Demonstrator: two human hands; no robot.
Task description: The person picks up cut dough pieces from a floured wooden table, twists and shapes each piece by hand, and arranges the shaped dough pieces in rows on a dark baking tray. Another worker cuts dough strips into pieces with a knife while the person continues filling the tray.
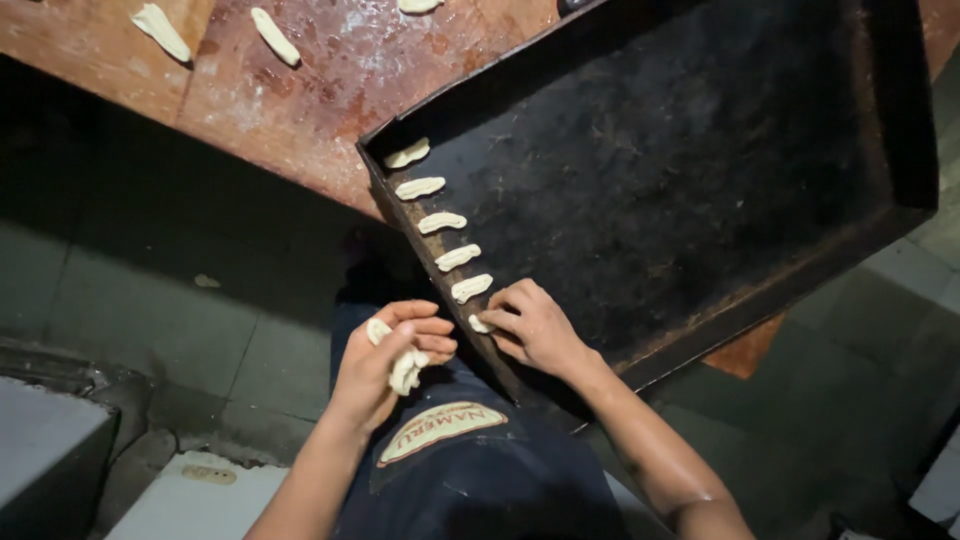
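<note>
Counter (300, 100) fills the top of my view, a worn reddish-brown surface dusted pale, with three loose strips of dough (275, 37) lying on it well apart from each other. Over its near edge juts a big black baking tray (700, 180), dark and crusted, tilted toward me so that its near corner hangs out above my lap. Below the counter lies a grey tiled floor (150, 320), dim, with a pale scrap on it.

Down the tray's left rim runs a row of five small ridged dough pieces (442, 222), laid side by side, each just apart from the next and all angled the same way.

My left hand (385, 365) sits off the tray, over my dark apron (470, 470), and its fingers are clenched around a small bunch of raw dough strips (405, 368), ends poking out above and below the grip.

My right hand (535, 325) rests on the tray at the near end of the row, fingers pinched on a sixth dough piece (480, 324), which touches the tray floor just beside the rim, next in line after the fifth.
</note>
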